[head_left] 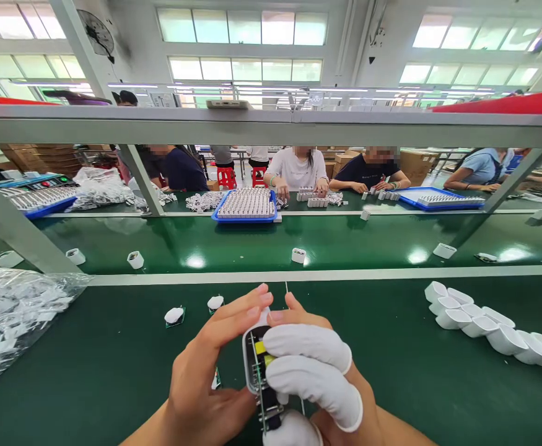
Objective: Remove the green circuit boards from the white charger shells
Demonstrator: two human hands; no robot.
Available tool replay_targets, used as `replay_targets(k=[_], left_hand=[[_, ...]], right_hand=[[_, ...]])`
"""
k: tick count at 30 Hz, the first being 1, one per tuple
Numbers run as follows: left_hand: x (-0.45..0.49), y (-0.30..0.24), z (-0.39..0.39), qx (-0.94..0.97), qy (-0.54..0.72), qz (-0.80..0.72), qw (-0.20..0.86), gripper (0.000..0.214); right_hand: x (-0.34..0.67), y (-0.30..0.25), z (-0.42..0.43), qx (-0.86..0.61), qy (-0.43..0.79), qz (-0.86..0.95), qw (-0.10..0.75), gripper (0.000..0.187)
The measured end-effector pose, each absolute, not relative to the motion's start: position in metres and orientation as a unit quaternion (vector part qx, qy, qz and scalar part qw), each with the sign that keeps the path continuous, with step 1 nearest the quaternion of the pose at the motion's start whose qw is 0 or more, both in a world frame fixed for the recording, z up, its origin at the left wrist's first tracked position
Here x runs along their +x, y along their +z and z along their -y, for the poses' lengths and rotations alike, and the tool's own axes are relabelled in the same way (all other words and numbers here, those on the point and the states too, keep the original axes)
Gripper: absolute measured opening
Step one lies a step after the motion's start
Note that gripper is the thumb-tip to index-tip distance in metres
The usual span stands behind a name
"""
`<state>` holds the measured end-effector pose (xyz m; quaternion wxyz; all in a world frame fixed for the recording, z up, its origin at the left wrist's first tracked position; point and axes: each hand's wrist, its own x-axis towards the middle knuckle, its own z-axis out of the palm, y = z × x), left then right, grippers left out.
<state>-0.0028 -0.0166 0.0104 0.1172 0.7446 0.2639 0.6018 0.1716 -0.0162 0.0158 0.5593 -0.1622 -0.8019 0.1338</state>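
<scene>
Low in the middle of the head view, my left hand (205, 365) curls around a small white plastic housing (247, 362), with the housing's open end facing me. My right hand (331, 365), with white cots on several fingers, grips a circuit board (262, 399) bearing black and yellow components. The board sits partly inside the housing and its near end sticks out. Beyond my left hand, a board with a white cap (174, 316) and another capped board (215, 303) lie on the green table. A further board (215, 379) is mostly hidden behind my left hand.
White housings (493, 328) stand in staggered rows at right. A clear bag of white parts (15, 328) lies at left. Ahead, a green conveyor (233, 248) carries scattered housings. A metal frame bar (252, 131) crosses above. Co-workers sit beyond, near a filled blue tray (245, 220).
</scene>
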Motion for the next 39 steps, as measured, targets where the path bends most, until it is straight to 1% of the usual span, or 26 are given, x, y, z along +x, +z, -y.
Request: replay_targets(k=[2, 5, 7, 8, 10, 12, 14, 15, 17, 20, 27, 31, 34, 37, 39], left_hand=[[-0.003, 0.009, 0.016, 0.748, 0.601, -0.257, 0.116, 0.055], [-0.003, 0.006, 0.012, 0.753, 0.597, -0.252, 0.112, 0.060], [-0.002, 0.003, 0.006, 0.752, 0.596, -0.261, 0.109, 0.061], [-0.001, 0.001, 0.003, 0.749, 0.596, -0.268, 0.107, 0.061], [0.001, -0.002, -0.005, 0.744, 0.601, -0.275, 0.098, 0.061], [0.002, -0.004, -0.013, 0.745, 0.610, -0.260, 0.076, 0.062], [0.003, -0.006, -0.020, 0.750, 0.617, -0.234, 0.042, 0.062], [0.003, -0.006, -0.023, 0.752, 0.620, -0.224, 0.023, 0.061], [0.002, -0.007, -0.027, 0.753, 0.621, -0.217, -0.007, 0.059], [0.001, -0.008, -0.030, 0.753, 0.620, -0.217, -0.031, 0.055], [0.010, -0.008, -0.030, 0.749, 0.625, -0.205, -0.084, 0.049], [0.015, -0.007, -0.029, 0.747, 0.622, -0.201, -0.121, 0.042], [0.015, -0.005, -0.028, 0.747, 0.617, -0.211, -0.128, 0.041], [0.012, -0.004, -0.026, 0.739, 0.620, -0.237, -0.110, 0.046], [0.013, -0.008, -0.025, 0.717, 0.638, -0.268, -0.084, 0.052]], right_hand=[[0.169, 0.017, 0.013, -0.154, 0.125, 0.801, 0.566, 0.055], [0.161, 0.016, 0.009, -0.151, 0.114, 0.784, 0.591, 0.043], [0.158, 0.016, 0.007, -0.166, 0.127, 0.767, 0.606, 0.037], [0.157, 0.016, 0.007, -0.181, 0.147, 0.762, 0.604, 0.038], [0.159, 0.017, 0.006, -0.220, 0.235, 0.746, 0.583, 0.049], [0.162, 0.019, 0.004, -0.249, 0.405, 0.704, 0.527, 0.063], [0.163, 0.022, -0.001, -0.239, 0.572, 0.630, 0.469, 0.071], [0.162, 0.023, -0.004, -0.225, 0.625, 0.598, 0.449, 0.073], [0.160, 0.024, -0.009, -0.212, 0.663, 0.563, 0.445, 0.072], [0.157, 0.023, -0.013, -0.221, 0.647, 0.564, 0.464, 0.067], [0.163, 0.014, -0.013, -0.245, 0.633, 0.562, 0.472, 0.062], [0.162, 0.014, -0.012, -0.264, 0.633, 0.547, 0.480, 0.054], [0.163, 0.017, -0.014, -0.260, 0.618, 0.573, 0.472, 0.049], [0.169, 0.017, -0.015, -0.270, 0.533, 0.646, 0.475, 0.045], [0.174, 0.015, -0.013, -0.281, 0.414, 0.704, 0.504, 0.050]])
